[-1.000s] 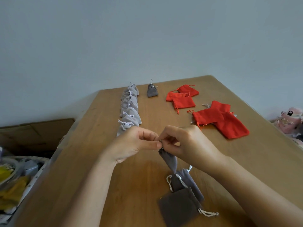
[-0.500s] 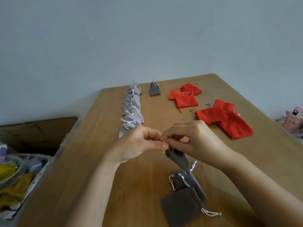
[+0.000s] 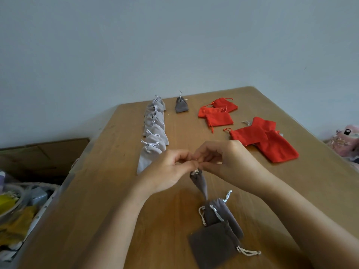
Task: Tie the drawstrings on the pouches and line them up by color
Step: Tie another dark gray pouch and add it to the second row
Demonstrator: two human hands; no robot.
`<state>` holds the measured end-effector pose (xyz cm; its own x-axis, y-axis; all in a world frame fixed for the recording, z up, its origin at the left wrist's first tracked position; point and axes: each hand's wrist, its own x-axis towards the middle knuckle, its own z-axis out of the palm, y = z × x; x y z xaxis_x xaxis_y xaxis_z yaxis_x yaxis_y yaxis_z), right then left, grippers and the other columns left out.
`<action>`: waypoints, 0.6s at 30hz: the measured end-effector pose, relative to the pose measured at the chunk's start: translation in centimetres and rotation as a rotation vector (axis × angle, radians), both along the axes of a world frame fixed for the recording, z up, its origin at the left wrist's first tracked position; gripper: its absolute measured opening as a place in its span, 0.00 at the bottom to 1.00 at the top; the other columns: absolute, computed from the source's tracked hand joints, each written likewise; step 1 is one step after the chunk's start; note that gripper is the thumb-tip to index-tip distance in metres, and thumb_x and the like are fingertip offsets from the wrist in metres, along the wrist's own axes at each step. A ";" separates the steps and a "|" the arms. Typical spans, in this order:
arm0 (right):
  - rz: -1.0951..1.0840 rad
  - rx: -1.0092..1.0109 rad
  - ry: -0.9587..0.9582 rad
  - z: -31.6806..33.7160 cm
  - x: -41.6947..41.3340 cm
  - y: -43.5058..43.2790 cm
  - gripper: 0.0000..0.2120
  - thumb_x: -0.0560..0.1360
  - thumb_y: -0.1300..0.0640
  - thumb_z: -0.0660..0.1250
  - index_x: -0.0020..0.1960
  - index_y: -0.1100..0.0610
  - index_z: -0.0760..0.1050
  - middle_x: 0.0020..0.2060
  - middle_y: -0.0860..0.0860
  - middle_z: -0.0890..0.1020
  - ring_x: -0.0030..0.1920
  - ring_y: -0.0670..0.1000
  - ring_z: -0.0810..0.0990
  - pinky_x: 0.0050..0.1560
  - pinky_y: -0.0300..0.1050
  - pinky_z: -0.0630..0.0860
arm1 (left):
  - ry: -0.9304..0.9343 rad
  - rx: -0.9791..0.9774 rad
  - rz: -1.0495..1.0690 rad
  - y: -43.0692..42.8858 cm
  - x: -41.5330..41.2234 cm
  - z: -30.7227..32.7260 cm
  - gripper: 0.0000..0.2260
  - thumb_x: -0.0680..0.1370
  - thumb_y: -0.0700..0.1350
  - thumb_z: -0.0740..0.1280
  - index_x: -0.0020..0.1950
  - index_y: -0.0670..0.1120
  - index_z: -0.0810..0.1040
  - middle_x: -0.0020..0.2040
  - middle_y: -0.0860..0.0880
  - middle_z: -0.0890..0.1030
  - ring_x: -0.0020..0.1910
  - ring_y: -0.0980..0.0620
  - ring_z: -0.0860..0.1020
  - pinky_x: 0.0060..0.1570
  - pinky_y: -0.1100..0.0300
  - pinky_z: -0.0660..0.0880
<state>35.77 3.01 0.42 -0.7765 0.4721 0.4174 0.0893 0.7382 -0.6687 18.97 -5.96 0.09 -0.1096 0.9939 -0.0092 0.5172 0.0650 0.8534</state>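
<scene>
White drawstring (image 3: 195, 171) sat pinched between left grip (image 3: 171, 171) and right grip (image 3: 231, 162), the dark grey pouch (image 3: 200, 184) dangling below over the bench (image 3: 108, 200); two untied pouches (image 3: 217, 239) lay nearer, light grey tied pouches (image 3: 155, 131) lined beyond, red pouches (image 3: 272, 144) right.

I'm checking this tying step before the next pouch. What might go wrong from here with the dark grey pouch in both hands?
1. The left hand and right hand only pinch the drawstring of the dark grey pouch; a slip may loosen the tie and drop it onto the untied pouches below.
2. The left hand sits close to the near end of the light grey row; a pull might nudge it crooked.
</scene>
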 end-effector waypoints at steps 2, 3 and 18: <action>-0.029 -0.007 0.011 0.0 0.0 0.1 0.07 0.70 0.64 0.75 0.45 0.56 0.83 0.38 0.45 0.85 0.40 0.43 0.83 0.45 0.42 0.80 | 0.007 0.020 -0.011 0.0 -0.3 0.0 0.13 0.72 0.60 0.66 0.40 0.51 0.79 0.37 0.45 0.74 0.39 0.51 0.72 0.45 0.53 0.68; -0.033 -0.003 0.009 0.0 0.0 0.0 0.06 0.70 0.64 0.75 0.44 0.55 0.83 0.38 0.45 0.84 0.40 0.43 0.82 0.44 0.41 0.79 | 0.000 0.029 -0.019 -0.1 -0.3 0.0 0.14 0.73 0.60 0.68 0.39 0.50 0.78 0.36 0.45 0.74 0.39 0.51 0.72 0.44 0.54 0.68; -0.042 -0.191 0.151 0.6 0.2 -0.3 0.07 0.69 0.69 0.75 0.40 0.60 0.79 0.36 0.49 0.84 0.38 0.44 0.84 0.40 0.34 0.78 | -0.195 0.050 0.084 0.2 1.6 -0.3 0.15 0.61 0.57 0.76 0.40 0.48 0.82 0.36 0.47 0.81 0.37 0.53 0.77 0.44 0.55 0.75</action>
